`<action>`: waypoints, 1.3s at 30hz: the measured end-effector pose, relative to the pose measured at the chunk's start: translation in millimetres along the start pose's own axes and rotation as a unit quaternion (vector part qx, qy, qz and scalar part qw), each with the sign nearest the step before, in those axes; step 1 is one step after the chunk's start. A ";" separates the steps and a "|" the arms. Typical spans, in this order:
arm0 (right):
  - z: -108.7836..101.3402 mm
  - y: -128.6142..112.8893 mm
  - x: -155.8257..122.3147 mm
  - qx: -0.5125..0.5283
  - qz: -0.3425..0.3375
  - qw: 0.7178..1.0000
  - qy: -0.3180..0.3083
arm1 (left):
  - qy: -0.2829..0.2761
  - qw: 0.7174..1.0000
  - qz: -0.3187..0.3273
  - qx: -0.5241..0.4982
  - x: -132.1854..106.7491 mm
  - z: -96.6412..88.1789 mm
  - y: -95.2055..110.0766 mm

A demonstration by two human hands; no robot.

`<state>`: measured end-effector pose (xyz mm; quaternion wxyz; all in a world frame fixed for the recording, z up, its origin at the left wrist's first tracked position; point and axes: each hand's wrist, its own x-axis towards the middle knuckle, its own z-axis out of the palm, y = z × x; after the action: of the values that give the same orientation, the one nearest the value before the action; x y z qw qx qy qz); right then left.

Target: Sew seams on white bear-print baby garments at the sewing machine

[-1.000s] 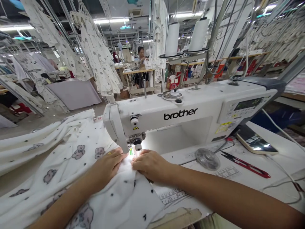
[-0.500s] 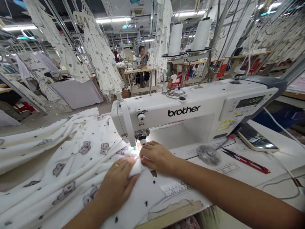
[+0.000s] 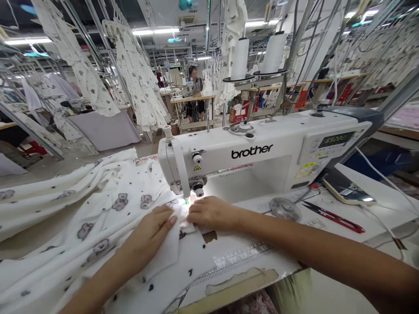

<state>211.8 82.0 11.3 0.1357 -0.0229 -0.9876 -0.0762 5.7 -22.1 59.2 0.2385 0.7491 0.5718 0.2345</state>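
The left hand (image 3: pixel 152 229) lies flat on the white knit cloth printed with grey bears (image 3: pixel 108 218). Its grip is open, with the fingers laid together and pressing down rather than closing on anything. This likely keeps the soft fabric spread and unwrinkled against the pale work surface (image 3: pixel 327 244).

The right hand (image 3: pixel 209 213) sits just beside it, knuckles up and fingers curled down onto a small folded edge of the same cloth. The fingertips are hidden under the hand, so I cannot tell whether this grip pinches the fold or only pins it.

Both grips meet just short of the lit needle and presser foot (image 3: pixel 189 200) of the white Brother sewing machine (image 3: pixel 262 152). The fold lies between the two hands, right at the foot, and one hand on each side seems meant to hold the edge lined up. The rest of the cloth trails away left of the left grip in loose heaps.

Well right of the right grip, clear of the cloth but within reach, lie a round clear disc (image 3: pixel 285 209), red-handled thread snips (image 3: pixel 337 216) and a dark phone (image 3: pixel 347 189). A printed ruler strip (image 3: pixel 242 255) runs along the surface just under the right forearm.
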 end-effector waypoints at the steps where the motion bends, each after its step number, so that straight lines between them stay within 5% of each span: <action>1: 0.8 1.1 0.2 -0.009 -0.028 1.000 -0.003 | 0.022 1.000 -0.014 0.009 2.4 2.4 1.7; 5: -2.0 2.3 -5.7 -0.030 -0.090 0.995 -0.008 | 0.084 0.995 -0.056 0.008 11.8 21.7 -2.4; 9: -6.0 2.7 -17.3 0.011 -0.057 0.998 0.011 | 0.091 0.995 -0.016 0.040 13.4 38.4 -17.3; 13: -7.1 -2.3 -23.2 0.130 -0.054 0.990 0.030 | 0.047 0.995 0.024 0.079 13.4 34.9 -25.8; 19: -19.5 -29.1 -22.1 0.246 -0.049 0.967 -0.033 | -0.018 0.990 -0.041 0.131 22.2 24.3 -11.3; 24: -19.7 -39.8 -21.7 0.285 -0.054 0.957 -0.021 | 0.013 0.992 -0.067 0.105 16.8 29.7 -3.4; 29: -6.9 -19.8 -21.7 0.226 0.020 0.971 0.072 | 0.056 0.995 -0.059 0.056 6.9 32.5 -8.0; 33: -11.7 -7.6 -19.1 0.145 0.093 0.985 0.008 | 0.120 0.989 -0.044 0.080 4.2 35.3 -10.4; 39: -9.7 -10.4 -16.0 0.106 0.089 0.989 -0.052 | 0.132 0.983 -0.049 0.116 8.3 48.3 -12.2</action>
<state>229.0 69.8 14.7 0.0916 -0.1003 -0.9898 0.0428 28.7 -15.6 14.7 0.0833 0.7048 0.6580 0.2516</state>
